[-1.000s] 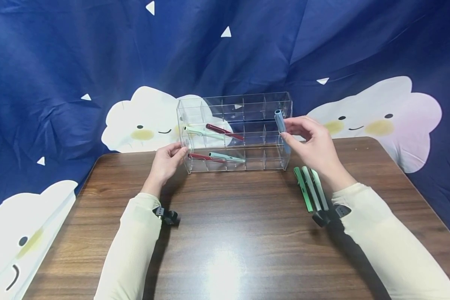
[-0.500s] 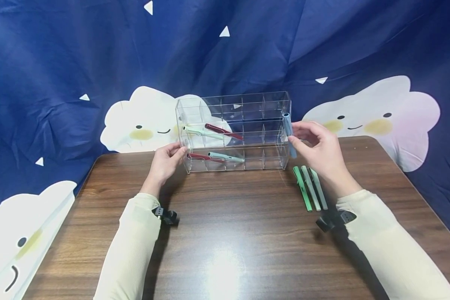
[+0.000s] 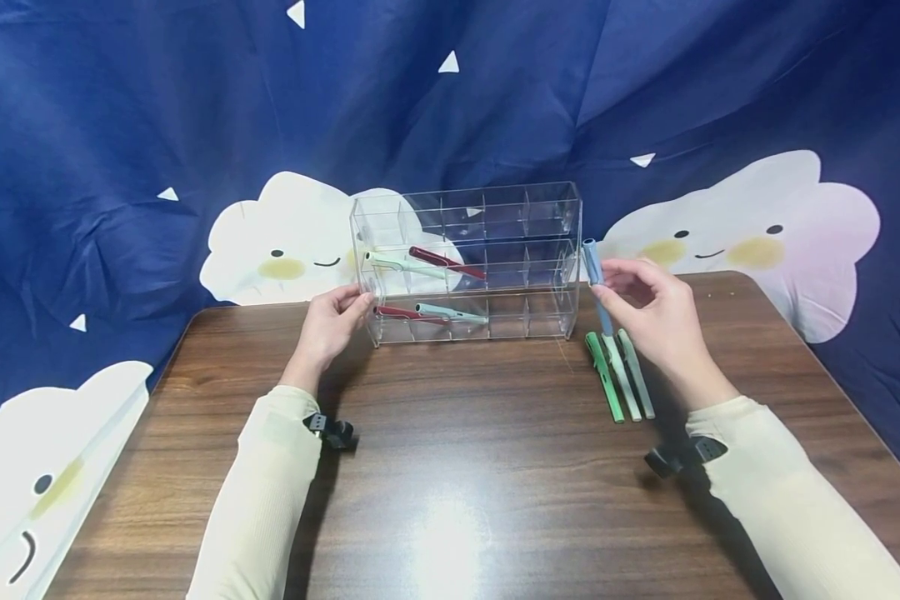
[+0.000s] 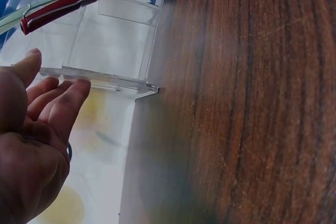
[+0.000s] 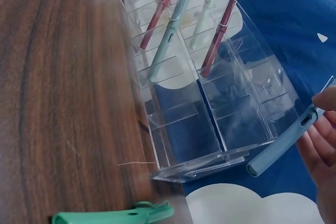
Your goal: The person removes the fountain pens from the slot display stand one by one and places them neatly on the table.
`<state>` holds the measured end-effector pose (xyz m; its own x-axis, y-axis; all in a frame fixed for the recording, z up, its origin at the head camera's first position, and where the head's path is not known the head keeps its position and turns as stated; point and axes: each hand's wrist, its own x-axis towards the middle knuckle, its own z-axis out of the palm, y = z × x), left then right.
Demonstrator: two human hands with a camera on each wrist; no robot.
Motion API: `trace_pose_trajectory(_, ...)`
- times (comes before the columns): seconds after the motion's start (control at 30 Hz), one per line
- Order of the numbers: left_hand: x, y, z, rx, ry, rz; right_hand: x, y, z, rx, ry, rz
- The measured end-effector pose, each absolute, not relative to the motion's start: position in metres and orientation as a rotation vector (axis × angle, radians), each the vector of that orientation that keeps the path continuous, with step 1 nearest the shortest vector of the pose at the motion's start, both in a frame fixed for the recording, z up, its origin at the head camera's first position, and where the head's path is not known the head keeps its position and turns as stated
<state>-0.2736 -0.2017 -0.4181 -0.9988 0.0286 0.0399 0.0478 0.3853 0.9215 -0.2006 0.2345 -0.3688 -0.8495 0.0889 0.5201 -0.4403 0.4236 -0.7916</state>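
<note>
A clear acrylic pen organizer (image 3: 506, 279), divided into compartments, stands near the table's back edge. My left hand (image 3: 335, 327) holds its left end, thumb in front and fingers behind. To the right of the organizer, my right hand (image 3: 656, 325) pinches a blue pen (image 5: 282, 145) between thumb and fingers, cap end up. In the middle tier lie a pale green pen (image 3: 405, 265) and a dark red pen (image 3: 447, 262). Lower down are a second red pen (image 4: 89, 1) and a light blue-green pen (image 3: 452, 314).
On the wooden table (image 3: 450, 433), right of the organizer, lie a bright green pen (image 3: 605, 379), a pale green pen (image 3: 621, 377) and a grey-green pen (image 3: 637, 375) side by side. A blue curtain (image 3: 495, 100) with cloud prints hangs close behind the table.
My right hand has moved right and slightly down with the blue pen, from in front of the organizer's right end to beside it. The left hand stays in place.
</note>
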Motion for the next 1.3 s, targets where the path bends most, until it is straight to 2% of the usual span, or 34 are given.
trace_pose_trajectory(1.3, -0.272, -0.201, -0.415, -0.053, -2.61, -1.727, -0.181, 0.276, -0.407, 0.088, -2.3, 1.309)
